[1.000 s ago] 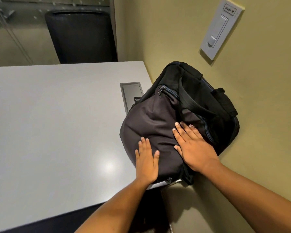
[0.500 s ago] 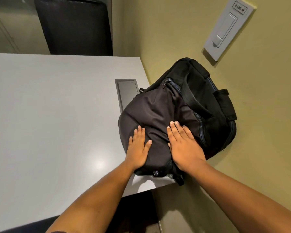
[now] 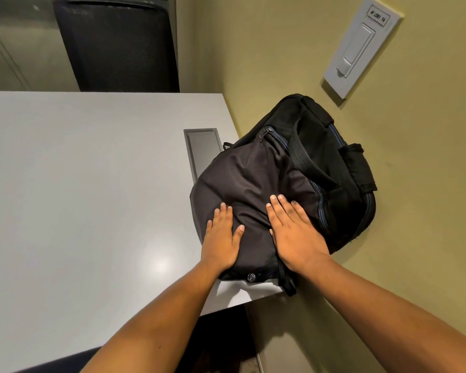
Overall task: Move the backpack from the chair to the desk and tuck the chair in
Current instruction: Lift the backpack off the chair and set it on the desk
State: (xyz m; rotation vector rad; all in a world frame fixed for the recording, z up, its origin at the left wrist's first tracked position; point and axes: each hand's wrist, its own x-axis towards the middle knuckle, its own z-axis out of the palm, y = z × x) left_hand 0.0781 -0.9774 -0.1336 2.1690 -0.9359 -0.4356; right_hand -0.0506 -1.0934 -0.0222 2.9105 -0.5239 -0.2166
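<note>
the backpack [image 3: 258,184] lies on the desk [image 3: 78,197] at its near right corner, its far side pressed against the wall [image 3: 414,211] and its left edge covering part of the grey hatch [image 3: 202,146]. both hands rest flat on it — left hand [image 3: 221,238] and right hand [image 3: 293,235], fingers spread and extended, gripping nothing. a dark chair [image 3: 119,44] stands beyond the desk's far edge
</note>
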